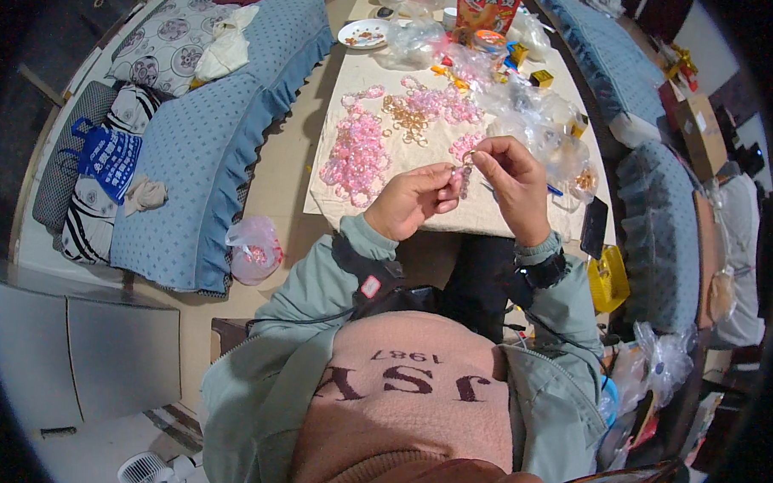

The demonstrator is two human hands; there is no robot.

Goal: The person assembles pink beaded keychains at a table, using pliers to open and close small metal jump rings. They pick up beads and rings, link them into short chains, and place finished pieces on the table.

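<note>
Above the near edge of the table, my left hand (415, 200) and my right hand (518, 188) meet with fingertips pinched. Between them is a short pink beaded strand (465, 186), hanging from the fingertips, with a small gold ring (468, 158) at its top by my right thumb and index finger. How the ring and strand join is too small to tell. Beyond my left hand lies a heap of pink beaded strands (355, 159). Several gold clasps (408, 120) lie beside it, next to more pink strands (442, 103) farther back.
Clear plastic bags (539, 132) crowd the table's right side, near a blue pen (554, 189). A white plate (363, 35) and a red packet (488, 11) stand at the far end. A dark phone (593, 227) and yellow basket (608, 279) are at the right edge. A blue-covered sofa (194, 150) stands left.
</note>
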